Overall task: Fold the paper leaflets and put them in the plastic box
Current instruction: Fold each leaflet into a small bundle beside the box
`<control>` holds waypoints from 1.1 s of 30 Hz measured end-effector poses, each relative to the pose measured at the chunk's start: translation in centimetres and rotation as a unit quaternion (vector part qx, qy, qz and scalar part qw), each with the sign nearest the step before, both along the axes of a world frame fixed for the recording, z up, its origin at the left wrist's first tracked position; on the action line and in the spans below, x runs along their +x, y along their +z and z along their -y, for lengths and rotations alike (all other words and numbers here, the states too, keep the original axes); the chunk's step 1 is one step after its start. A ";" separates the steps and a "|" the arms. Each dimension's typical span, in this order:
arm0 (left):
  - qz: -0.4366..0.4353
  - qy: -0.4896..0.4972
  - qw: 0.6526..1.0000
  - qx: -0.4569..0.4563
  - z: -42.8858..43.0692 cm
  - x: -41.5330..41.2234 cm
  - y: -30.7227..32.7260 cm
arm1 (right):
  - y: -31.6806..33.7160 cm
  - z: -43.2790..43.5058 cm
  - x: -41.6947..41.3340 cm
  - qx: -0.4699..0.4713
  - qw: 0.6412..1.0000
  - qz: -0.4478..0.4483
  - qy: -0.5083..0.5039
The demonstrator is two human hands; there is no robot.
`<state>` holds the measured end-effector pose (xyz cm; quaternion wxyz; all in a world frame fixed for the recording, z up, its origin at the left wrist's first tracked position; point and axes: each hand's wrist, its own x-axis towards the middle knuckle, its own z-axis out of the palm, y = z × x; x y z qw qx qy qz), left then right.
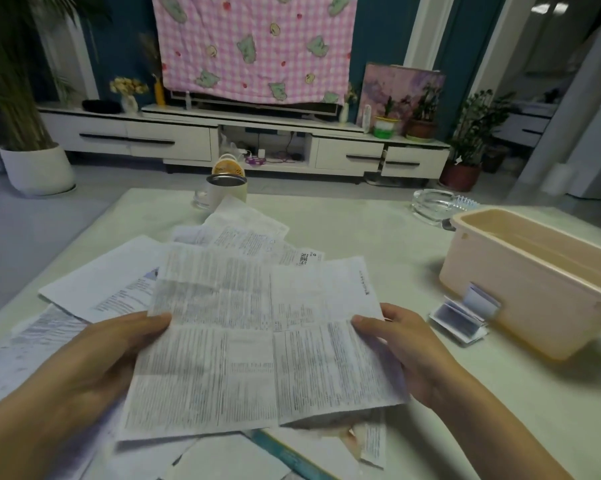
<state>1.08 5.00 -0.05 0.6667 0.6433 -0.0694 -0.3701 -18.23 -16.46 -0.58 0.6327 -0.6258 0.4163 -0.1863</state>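
leaflet [257, 341] held open above the table [378, 237], left hand [108, 355] and right hand [406, 348] each pinching a side edge. risk: old creases (several) pulling the fold crooked; loose sheets [112, 282] underneath snagging. box [534, 282] right, open-topped, clear path between.

The wall [378, 39] was dark teal. A pink checked cloth [254, 43] hung over the screen above a long white TV cabinet [125, 133] with dark drawer handles. A large plant in a white pot [37, 168] stood at left; smaller potted plants [465, 147] at right. The floor [32, 220] was pale grey. Lighting was dim.
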 end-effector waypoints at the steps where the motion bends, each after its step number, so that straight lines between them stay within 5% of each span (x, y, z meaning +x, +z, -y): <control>1: -0.025 -0.012 1.000 -0.006 0.0 -0.1 0.1 | 0.1 0.0 0.1 -0.015 1.000 -0.005 0.000; 9: -0.172 -0.049 0.981 -0.069 0.5 -0.3 0.7 | -0.4 -0.6 0.2 -0.033 0.998 -0.031 0.036; 19: -0.149 -0.173 0.972 -0.059 2.2 -3.3 -1.0 | -1.4 -4.2 0.8 -0.011 0.993 -0.051 0.105; 28: -0.059 -0.184 0.981 -0.023 2.3 -4.1 -1.3 | -1.1 -4.3 1.1 0.065 0.994 -0.029 0.088; 33: 0.168 -0.056 0.984 0.005 2.0 -4.1 -1.3 | -1.0 -4.4 1.0 -0.001 0.995 -0.035 0.089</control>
